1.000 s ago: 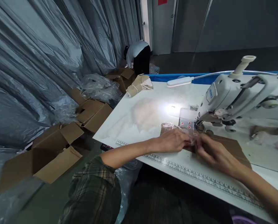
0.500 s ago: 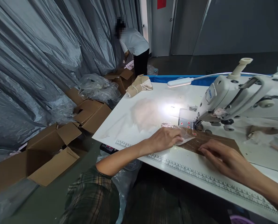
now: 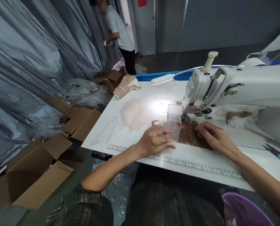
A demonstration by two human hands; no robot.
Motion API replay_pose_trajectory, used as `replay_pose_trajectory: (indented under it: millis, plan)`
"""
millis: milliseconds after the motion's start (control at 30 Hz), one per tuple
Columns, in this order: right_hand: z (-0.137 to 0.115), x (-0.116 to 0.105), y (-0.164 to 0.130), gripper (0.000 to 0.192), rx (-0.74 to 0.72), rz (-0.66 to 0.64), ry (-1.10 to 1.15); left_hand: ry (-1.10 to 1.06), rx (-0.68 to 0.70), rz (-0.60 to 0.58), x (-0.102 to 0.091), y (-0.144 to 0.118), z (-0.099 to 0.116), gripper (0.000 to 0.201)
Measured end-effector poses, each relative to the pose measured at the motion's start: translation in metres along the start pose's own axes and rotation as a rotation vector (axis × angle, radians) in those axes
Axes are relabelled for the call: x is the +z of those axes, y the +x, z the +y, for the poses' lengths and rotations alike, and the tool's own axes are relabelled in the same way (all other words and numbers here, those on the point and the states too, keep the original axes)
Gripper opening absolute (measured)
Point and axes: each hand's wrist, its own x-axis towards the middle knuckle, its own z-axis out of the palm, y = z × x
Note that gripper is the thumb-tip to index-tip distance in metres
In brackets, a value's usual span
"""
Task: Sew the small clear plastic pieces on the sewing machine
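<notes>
A glossy brown sheet lies on the white table by the sewing machine's needle plate. My left hand is over its left part, fingers slightly blurred and closed on a piece of translucent plastic film. On the right, my right hand has its thumb and fingertips together at the brown sheet's upper edge near the presser foot. The fingers partly cover that edge.
A lamp lights the tabletop. Blue-handled snips lie at right, a tied cloth bundle at the far left corner. Cardboard boxes stand left, a purple basket below. A person stands behind.
My view has turned right. My left hand has lifted the plastic film off the brown sheet's surface; my right hand has shifted toward the presser foot. The person behind has straightened up somewhat.
</notes>
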Motion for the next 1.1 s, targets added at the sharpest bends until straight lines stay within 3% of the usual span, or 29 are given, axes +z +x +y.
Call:
replay_pose_trajectory:
  millis: [67,133,300,467,533,600,733,867,1000,1100]
  plan:
    - [-0.006,0.0,-0.004,0.035,-0.029,-0.016,0.013,-0.028,0.143,-0.176,0.004,0.0,0.005,0.039]
    - [-0.011,0.001,-0.005,0.033,-0.027,-0.009,0.026,-0.043,0.18,-0.233,0.004,0.003,0.005,0.049]
    - [-0.003,0.005,-0.004,0.026,-0.017,0.029,0.143,-0.055,-0.036,-0.154,0.0,0.026,-0.02,0.028]
    - [0.002,0.007,-0.006,0.025,-0.038,0.009,0.143,-0.004,-0.148,-0.333,0.016,0.049,-0.04,0.04]
    - [-0.001,0.004,-0.007,0.026,-0.029,-0.018,0.113,0.018,-0.205,-0.381,0.025,0.052,-0.044,0.034]
    - [-0.006,0.001,-0.007,0.029,-0.033,-0.064,0.081,-0.01,-0.241,-0.364,0.029,0.053,-0.046,0.021]
    - [-0.024,0.005,0.003,0.043,-0.1,-0.191,-0.041,-0.164,-0.286,-0.275,0.026,0.056,-0.043,0.015]
    - [-0.039,0.018,0.017,0.022,-0.082,-0.256,-0.165,-0.164,-0.309,-0.224,0.024,0.058,-0.041,0.016]
    - [-0.034,0.017,0.015,0.015,-0.019,-0.2,-0.058,-0.06,-0.345,-0.162,0.024,0.062,-0.054,0.011]
    - [-0.02,0.008,0.007,0.019,0.074,-0.092,0.097,0.215,-0.335,-0.105,0.021,0.065,-0.066,0.027]
